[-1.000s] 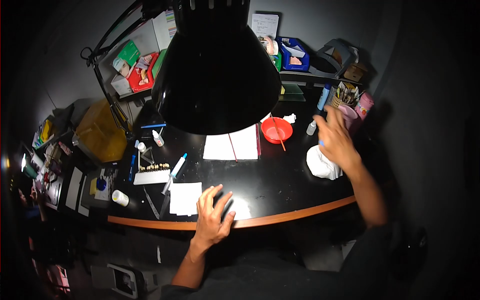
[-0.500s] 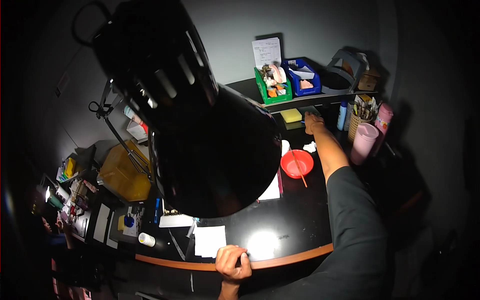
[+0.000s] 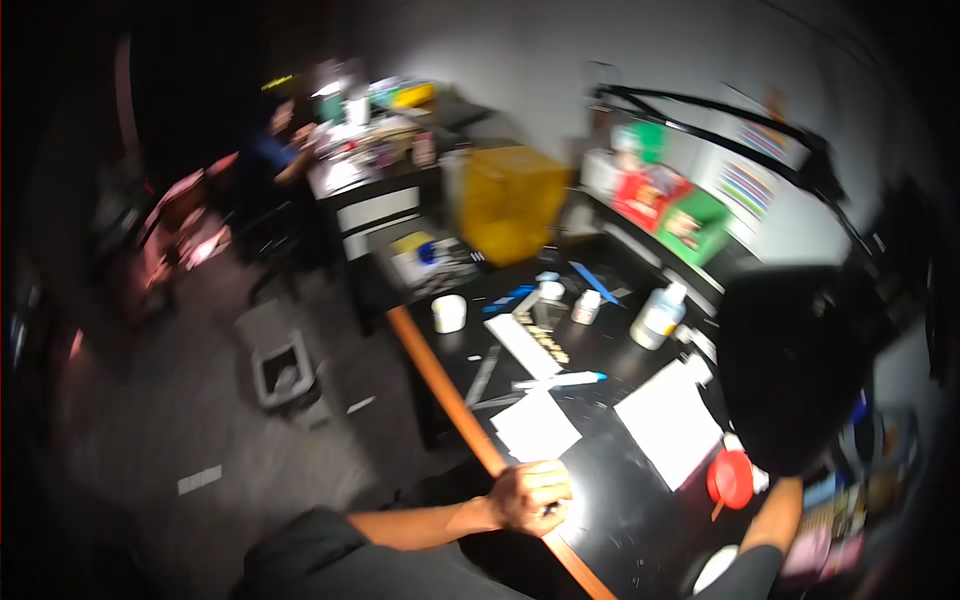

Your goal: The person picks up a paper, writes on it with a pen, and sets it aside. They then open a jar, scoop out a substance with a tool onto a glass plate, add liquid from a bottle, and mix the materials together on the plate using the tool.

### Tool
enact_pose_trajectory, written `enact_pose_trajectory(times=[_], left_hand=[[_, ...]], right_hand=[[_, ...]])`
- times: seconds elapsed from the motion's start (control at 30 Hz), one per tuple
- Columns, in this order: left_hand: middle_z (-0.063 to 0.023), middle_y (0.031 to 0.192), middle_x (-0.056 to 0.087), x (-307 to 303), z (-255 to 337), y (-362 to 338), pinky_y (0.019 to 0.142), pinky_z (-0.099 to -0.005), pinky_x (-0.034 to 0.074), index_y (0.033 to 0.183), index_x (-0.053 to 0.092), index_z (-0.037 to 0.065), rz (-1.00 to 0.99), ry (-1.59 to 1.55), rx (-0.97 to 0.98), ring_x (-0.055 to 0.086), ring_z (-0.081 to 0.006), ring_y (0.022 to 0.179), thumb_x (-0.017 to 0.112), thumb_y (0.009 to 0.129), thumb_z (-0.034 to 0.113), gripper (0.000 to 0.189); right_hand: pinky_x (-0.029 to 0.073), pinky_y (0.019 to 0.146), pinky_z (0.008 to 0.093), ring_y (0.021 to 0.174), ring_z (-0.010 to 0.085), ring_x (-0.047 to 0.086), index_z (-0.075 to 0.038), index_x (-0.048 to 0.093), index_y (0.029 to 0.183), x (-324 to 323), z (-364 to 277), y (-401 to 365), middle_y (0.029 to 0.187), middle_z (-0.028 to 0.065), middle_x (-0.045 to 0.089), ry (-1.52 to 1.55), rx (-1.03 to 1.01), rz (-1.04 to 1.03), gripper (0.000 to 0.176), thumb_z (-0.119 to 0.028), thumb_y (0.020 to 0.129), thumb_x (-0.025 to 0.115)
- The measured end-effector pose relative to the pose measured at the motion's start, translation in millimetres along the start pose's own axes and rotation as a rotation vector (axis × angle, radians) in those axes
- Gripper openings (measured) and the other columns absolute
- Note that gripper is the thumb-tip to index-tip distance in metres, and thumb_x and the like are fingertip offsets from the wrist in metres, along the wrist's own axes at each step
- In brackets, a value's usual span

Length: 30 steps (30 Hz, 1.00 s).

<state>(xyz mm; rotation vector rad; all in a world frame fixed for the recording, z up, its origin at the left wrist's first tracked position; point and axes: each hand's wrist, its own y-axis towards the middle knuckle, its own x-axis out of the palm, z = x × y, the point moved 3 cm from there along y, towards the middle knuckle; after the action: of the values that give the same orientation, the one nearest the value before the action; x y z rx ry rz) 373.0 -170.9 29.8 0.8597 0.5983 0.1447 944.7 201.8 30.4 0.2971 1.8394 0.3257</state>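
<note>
My left hand (image 3: 532,497) rests at the table's wooden front edge, its fingers curled closed with nothing visible in them. White paper sheets (image 3: 538,428) lie just beyond it. On the right, my right forearm (image 3: 775,515) reaches away beneath the black lamp shade (image 3: 795,370), which hides the hand and its fingers. A red bowl (image 3: 731,479) with a thin stick is beside that forearm. Left of the bowl lies a larger white sheet (image 3: 670,422). A white oval thing (image 3: 715,570), blurred, sits near my right sleeve.
A marker (image 3: 560,381), a white tray (image 3: 524,345), a white jar (image 3: 449,314) and a bottle (image 3: 659,316) stand or lie on the table. Red and green bins (image 3: 696,226) are on the shelf. A co-worker (image 3: 275,145) sits far left; a bin (image 3: 284,372) stands on the floor.
My view has swung left, bringing the floor and co-worker further into sight. The lamp now appears at the right. My right hand, earlier near the yellow sponge, is hidden; my left stays at the edge.
</note>
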Motion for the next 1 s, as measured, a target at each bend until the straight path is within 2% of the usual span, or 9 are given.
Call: enact_pose_trajectory(times=[0.1, 0.47, 0.67, 0.7, 0.73, 0.77, 0.87, 0.93, 1.0], left_hand=[[-0.009, 0.077, 0.063, 1, -2, -2, 0.067, -0.0402, 0.054, 0.081, 0.066, 0.003, 0.012, -0.069, 0.019, 0.064, -0.0285, 0.073, 0.072, 0.076, 0.005, 0.008], [-0.0094, 0.076, 0.062, 7, -6, -8, 0.065, -0.0403, 0.052, 0.078, 0.064, 0.002, 0.016, -0.08, 0.064, 0.062, -0.029, 0.073, 0.071, 0.075, 0.005, 0.008], [-0.0054, 0.074, 0.062, -1, -2, -8, 0.055, -0.0391, 0.051, 0.076, 0.064, 0.009, 0.029, 0.015, 0.024, 0.062, -0.0267, 0.062, 0.07, 0.072, 0.008, 0.007], [-0.0047, 0.073, 0.062, -6, 2, 1, 0.051, -0.0378, 0.05, 0.075, 0.065, 0.011, 0.11, 0.029, 0.091, 0.061, -0.0251, 0.059, 0.07, 0.07, 0.009, 0.007], [-0.005, 0.071, 0.063, 3, -3, -1, 0.051, -0.0365, 0.05, 0.072, 0.065, 0.01, 0.136, 0.07, 0.14, 0.063, -0.0236, 0.06, 0.069, 0.067, 0.008, 0.006], [-0.005, 0.067, 0.065, 0, -2, 1, 0.053, -0.0356, 0.051, 0.068, 0.065, 0.009, 0.001, 0.097, 0.101, 0.065, -0.0238, 0.059, 0.067, 0.065, 0.007, 0.004], [-0.0071, 0.066, 0.066, 7, -6, 4, 0.057, -0.036, 0.053, 0.067, 0.066, 0.006, 0.034, -0.023, 0.147, 0.066, -0.0262, 0.06, 0.068, 0.066, 0.004, 0.003], [-0.0074, 0.067, 0.066, 6, -3, 4, 0.059, -0.0364, 0.053, 0.068, 0.066, 0.006, 0.028, -0.045, 0.147, 0.066, -0.0268, 0.061, 0.069, 0.067, 0.005, 0.003], [-0.0076, 0.068, 0.065, 6, -5, 4, 0.059, -0.0366, 0.052, 0.071, 0.067, 0.006, 0.035, -0.03, 0.159, 0.064, -0.0266, 0.06, 0.069, 0.069, 0.006, 0.003]], right_hand=[[0.055, 0.104, 0.0486, 0.125, 0.0414, 0.066, -0.004, 0.072, 0.124, -5, 16, 1, 0.125, 0.026, 0.072, -0.142, 0.152, -0.076, 0.05, -0.037, 0.087, 0.076], [0.059, 0.096, 0.0482, 0.114, 0.0369, 0.072, -0.006, 0.074, 0.115, -8, 9, -1, 0.115, 0.0223, 0.075, -0.267, 0.178, -0.145, 0.032, -0.027, 0.092, 0.068], [0.06, 0.092, 0.048, 0.109, 0.0344, 0.075, -0.008, 0.075, 0.11, -4, 31, -3, 0.109, 0.0204, 0.077, -0.322, 0.095, -0.104, 0.024, -0.022, 0.095, 0.064], [0.061, 0.091, 0.0479, 0.108, 0.034, 0.075, -0.008, 0.075, 0.11, 0, 34, -7, 0.108, 0.02, 0.078, -0.359, 0.079, -0.098, 0.023, -0.021, 0.095, 0.063], [0.061, 0.091, 0.0479, 0.107, 0.0336, 0.076, -0.008, 0.075, 0.109, 2, 38, -13, 0.107, 0.0197, 0.078, -0.404, 0.073, -0.091, 0.022, -0.02, 0.096, 0.062], [0.061, 0.09, 0.0478, 0.106, 0.0332, 0.076, -0.009, 0.075, 0.108, -1, 37, -15, 0.106, 0.0194, 0.078, -0.461, 0.071, -0.089, 0.021, -0.019, 0.096, 0.062], [0.062, 0.088, 0.0477, 0.103, 0.032, 0.078, -0.009, 0.076, 0.106, 7, 34, -12, 0.103, 0.0184, 0.079, -0.646, 0.026, -0.087, 0.019, -0.017, 0.098, 0.06], [0.063, 0.086, 0.0477, 0.101, 0.0312, 0.079, -0.01, 0.076, 0.104, 14, 27, -6, 0.101, 0.0177, 0.08, -0.784, -0.102, -0.017, 0.019, -0.015, 0.099, 0.058], [0.065, 0.076, 0.0442, 0.089, 0.031, 0.081, -0.01, 0.074, 0.098, -4, -3, -14, 0.094, 0.0143, 0.081, -0.832, -0.213, 0.106, 0.018, -0.012, 0.1, 0.057]])
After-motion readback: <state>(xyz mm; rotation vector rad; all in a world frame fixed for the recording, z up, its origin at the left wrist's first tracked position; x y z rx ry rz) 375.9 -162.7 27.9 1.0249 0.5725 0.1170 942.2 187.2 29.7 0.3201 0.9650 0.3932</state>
